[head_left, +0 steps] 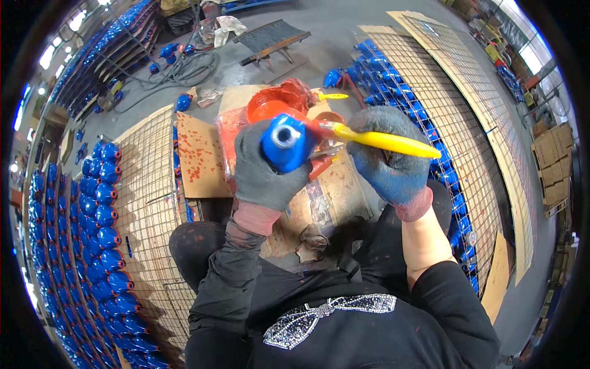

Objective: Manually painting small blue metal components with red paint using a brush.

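My left hand (267, 172), in a dark grey glove with a reddish cuff, is closed around a glossy blue metal part (286, 150). A round silver-rimmed hole at the part's end faces up. My right hand (390, 160), gloved in grey with blue stains, grips a paintbrush (387, 142) by its yellow handle. The brush's red-smeared head reaches left to the blue part's right side; whether the bristles touch it I cannot make out. Just beyond my hands is a container of red paint (270, 104), thickly smeared. Another yellow-handled brush (332, 96) lies by it.
Wire-mesh racks topped with board stand on the left (147, 190) and right (448, 98). Rows of blue parts (107, 215) fill the left side. A red-spattered cardboard sheet (203, 157) lies left of the paint. Farther off are a low metal stand (273, 40) and coiled hoses (190, 71).
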Tool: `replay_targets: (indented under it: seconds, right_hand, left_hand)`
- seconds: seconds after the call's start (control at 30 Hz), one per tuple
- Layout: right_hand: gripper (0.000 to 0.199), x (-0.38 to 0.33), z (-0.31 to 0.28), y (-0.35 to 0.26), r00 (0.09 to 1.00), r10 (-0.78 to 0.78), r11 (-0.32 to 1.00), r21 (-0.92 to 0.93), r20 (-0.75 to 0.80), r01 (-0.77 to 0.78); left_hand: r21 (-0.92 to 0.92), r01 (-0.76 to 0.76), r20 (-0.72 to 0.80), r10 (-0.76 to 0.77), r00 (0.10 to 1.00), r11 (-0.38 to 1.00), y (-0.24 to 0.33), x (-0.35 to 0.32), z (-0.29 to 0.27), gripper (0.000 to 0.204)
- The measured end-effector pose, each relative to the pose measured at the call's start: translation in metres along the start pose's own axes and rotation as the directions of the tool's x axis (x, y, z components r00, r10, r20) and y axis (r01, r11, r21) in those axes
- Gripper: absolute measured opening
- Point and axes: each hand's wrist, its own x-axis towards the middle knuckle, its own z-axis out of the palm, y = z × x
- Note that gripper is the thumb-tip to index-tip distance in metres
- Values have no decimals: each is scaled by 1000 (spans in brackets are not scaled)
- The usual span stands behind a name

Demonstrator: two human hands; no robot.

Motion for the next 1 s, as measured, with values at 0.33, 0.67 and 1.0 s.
replay_targets:
  seconds: [0.33, 0.67, 1.0]
  right_hand:
    - [27, 0, 14, -10, 990, -138, 989, -55, 38, 140]
    - [34, -5, 26, 17, 983, -181, 946, 269, -26, 182]
    - [27, -11, 36, 38, 988, 157, 770, 626, -3, -121]
  left_hand:
    - [-819, 549, 539, -550, 638, -167, 1, 7, -26, 57]
    - [-689, 369, 707, -464, 534, -624, 5, 8, -44, 78]
    - [-642, 354, 720, -376, 583, -681, -13, 4, -47, 83]
